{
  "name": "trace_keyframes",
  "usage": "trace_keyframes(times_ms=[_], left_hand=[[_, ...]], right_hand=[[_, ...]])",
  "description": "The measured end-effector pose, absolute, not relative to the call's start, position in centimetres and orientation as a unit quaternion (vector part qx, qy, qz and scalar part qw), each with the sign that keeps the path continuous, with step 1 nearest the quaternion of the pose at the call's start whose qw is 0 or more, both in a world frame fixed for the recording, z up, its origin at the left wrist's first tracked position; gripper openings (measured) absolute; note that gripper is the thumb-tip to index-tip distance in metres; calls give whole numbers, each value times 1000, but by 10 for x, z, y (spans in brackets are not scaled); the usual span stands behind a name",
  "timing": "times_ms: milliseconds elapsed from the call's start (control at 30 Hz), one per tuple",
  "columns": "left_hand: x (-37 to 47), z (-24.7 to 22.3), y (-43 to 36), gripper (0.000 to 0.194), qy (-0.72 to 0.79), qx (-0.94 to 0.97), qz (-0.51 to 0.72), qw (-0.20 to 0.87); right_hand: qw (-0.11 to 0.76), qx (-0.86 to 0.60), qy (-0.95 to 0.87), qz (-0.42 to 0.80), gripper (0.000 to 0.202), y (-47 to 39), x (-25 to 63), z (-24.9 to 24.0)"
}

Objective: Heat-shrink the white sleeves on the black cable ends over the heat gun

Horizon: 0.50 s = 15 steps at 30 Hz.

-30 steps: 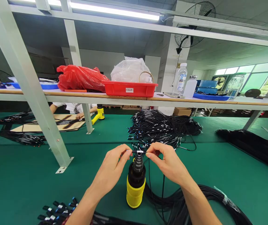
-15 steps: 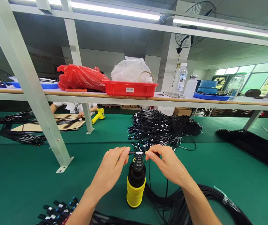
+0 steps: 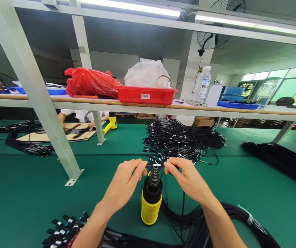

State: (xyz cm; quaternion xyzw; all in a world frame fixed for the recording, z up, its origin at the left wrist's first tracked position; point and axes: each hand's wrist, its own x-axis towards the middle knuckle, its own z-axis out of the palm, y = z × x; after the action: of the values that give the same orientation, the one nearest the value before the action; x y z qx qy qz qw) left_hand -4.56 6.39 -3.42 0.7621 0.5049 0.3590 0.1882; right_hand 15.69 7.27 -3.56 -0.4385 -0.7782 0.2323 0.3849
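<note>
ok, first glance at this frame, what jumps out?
Dead centre, both hands: the left hand and right hand pinch a thin black cable with a white sleeve across the nozzle of an upright yellow heat gun on the green mat. Behind it lies a big pile of black cables. On the shelf above, a red tray and red bag stand out.

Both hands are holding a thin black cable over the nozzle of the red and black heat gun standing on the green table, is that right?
Not quite: the heat gun is yellow and black, as the head view shows. Both the left hand and right hand do hold the cable over its nozzle.
</note>
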Motion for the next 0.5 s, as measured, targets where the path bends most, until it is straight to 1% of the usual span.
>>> trace_keyframes(times_ms=[100,233,300,367,400,500], left_hand=[[-49,-31,64,34,499,759,373,190],[-77,-47,69,31,545,743,350,168],[-100,-69,72,26,593,734,291,155],[-126,-99,73,16,648,724,188,141],[-138,-115,72,14,662,718,160,144],[-165,-162,61,27,683,706,105,155]], right_hand=[[437,-459,-736,236,39,88,163,-47],[493,-529,-651,232,46,124,183,-84],[492,-546,-635,238,49,139,196,-110],[488,-563,-619,251,53,148,209,-136],[484,-567,-614,260,53,148,214,-148],[470,-562,-613,297,51,141,227,-178]])
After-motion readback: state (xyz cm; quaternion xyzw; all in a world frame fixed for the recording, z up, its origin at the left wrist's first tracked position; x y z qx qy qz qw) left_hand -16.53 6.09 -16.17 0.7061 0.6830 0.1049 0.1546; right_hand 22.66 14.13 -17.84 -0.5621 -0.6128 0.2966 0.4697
